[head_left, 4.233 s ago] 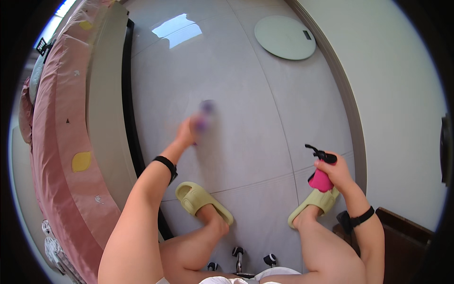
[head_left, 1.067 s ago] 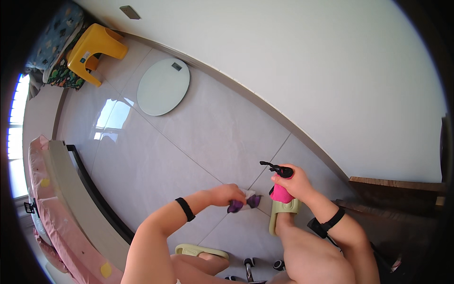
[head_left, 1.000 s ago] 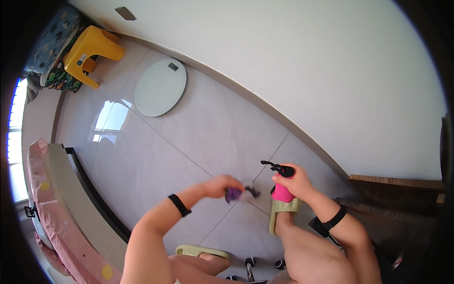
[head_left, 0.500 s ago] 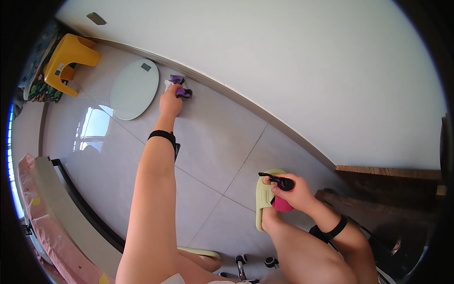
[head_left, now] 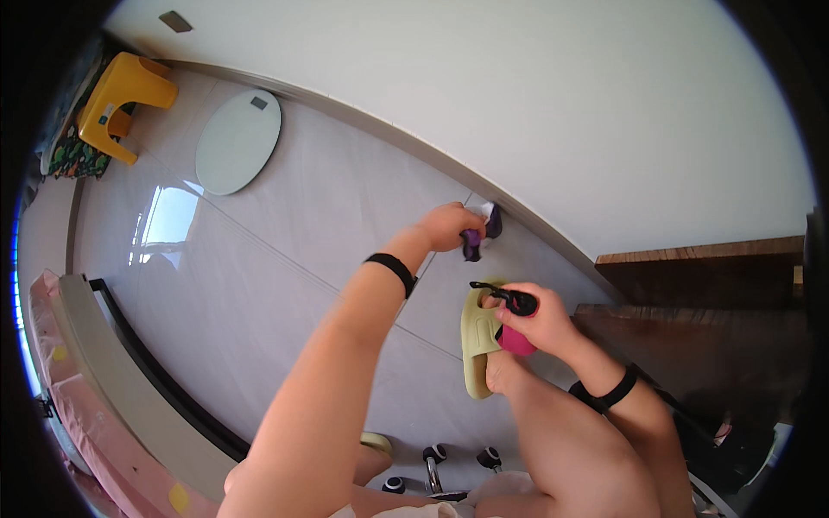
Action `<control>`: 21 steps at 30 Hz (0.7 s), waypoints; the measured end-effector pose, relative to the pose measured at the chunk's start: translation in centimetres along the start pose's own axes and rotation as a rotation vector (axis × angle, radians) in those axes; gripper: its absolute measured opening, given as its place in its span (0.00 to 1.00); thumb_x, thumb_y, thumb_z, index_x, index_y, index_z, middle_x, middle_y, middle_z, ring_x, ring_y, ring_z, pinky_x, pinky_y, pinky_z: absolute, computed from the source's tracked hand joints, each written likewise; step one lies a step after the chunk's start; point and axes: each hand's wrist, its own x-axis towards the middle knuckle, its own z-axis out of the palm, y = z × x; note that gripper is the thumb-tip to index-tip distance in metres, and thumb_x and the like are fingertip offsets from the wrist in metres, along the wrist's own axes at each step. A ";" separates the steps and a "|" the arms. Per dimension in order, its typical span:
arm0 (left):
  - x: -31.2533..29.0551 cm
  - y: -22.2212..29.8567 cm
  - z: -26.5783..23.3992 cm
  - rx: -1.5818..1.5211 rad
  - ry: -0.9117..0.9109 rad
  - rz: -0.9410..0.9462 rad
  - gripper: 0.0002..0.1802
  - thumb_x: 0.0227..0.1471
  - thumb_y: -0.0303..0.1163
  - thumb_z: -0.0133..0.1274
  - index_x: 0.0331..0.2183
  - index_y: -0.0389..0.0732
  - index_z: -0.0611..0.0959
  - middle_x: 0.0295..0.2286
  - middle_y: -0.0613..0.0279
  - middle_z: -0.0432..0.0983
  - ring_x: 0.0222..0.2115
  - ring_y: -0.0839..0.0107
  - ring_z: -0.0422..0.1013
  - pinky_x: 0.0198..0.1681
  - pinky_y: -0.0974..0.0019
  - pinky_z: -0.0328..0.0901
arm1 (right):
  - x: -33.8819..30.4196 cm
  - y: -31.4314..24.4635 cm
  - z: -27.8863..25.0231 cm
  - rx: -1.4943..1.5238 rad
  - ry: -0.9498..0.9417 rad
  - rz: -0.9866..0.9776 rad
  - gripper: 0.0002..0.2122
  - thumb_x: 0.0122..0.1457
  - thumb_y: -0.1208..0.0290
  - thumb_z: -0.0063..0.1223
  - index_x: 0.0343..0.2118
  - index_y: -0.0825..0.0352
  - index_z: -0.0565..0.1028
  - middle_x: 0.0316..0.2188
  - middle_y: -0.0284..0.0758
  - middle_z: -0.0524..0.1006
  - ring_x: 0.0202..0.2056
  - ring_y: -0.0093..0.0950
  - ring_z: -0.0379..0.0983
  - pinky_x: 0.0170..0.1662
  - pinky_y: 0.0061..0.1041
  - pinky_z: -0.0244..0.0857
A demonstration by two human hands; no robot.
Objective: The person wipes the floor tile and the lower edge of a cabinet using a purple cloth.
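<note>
Purple-and-white cloth (head_left: 471,245): where does it sit?

In the left hand (head_left: 449,227), fingers curled around it, just beside the skirting (head_left: 553,240); touching the tiled floor (head_left: 332,190) or held above, I can't tell.

Room to move?

Tight toward the wall (head_left: 561,112); the floor stretches left to the round scale (head_left: 239,142).

And the right hand (head_left: 541,317)?

Wrapped around a pink pouch (head_left: 515,342) with a black strap, over the green slipper (head_left: 478,341).

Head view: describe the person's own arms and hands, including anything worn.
The left hand and right hand have no gloves, and no sleeves are visible. A black strap is worn on the left side, a similar black band on the right, with a dark block beside it.
</note>
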 end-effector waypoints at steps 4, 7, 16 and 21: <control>-5.2 1.2 0.8 0.026 -0.231 0.037 0.16 0.38 0.19 0.51 0.29 0.51 0.81 0.36 0.67 0.78 0.37 0.61 0.70 0.41 0.60 0.62 | -0.2 1.0 -0.2 0.034 -0.029 -0.002 0.16 0.48 0.68 0.63 0.38 0.72 0.75 0.31 0.42 0.79 0.33 0.27 0.76 0.39 0.25 0.68; -11.6 2.6 2.7 -0.058 -0.296 0.087 0.16 0.36 0.18 0.51 0.30 0.49 0.80 0.37 0.66 0.78 0.37 0.61 0.70 0.42 0.59 0.61 | -0.1 1.4 0.4 0.085 -0.074 -0.002 0.16 0.49 0.69 0.62 0.38 0.72 0.75 0.30 0.39 0.78 0.32 0.25 0.74 0.38 0.25 0.67; -30.1 13.9 16.8 -0.375 -0.535 0.044 0.18 0.34 0.18 0.51 0.32 0.47 0.81 0.43 0.62 0.75 0.41 0.56 0.68 0.44 0.58 0.63 | -1.1 1.6 1.2 0.026 -0.186 -0.054 0.16 0.48 0.69 0.63 0.37 0.72 0.75 0.30 0.37 0.78 0.32 0.25 0.73 0.39 0.25 0.67; -29.8 15.2 13.1 -0.459 -0.317 -0.169 0.24 0.32 0.15 0.49 0.34 0.47 0.82 0.44 0.60 0.74 0.43 0.57 0.66 0.48 0.58 0.61 | -0.2 1.9 2.2 0.017 -0.229 -0.132 0.16 0.47 0.69 0.64 0.37 0.72 0.75 0.31 0.38 0.77 0.33 0.25 0.72 0.39 0.25 0.66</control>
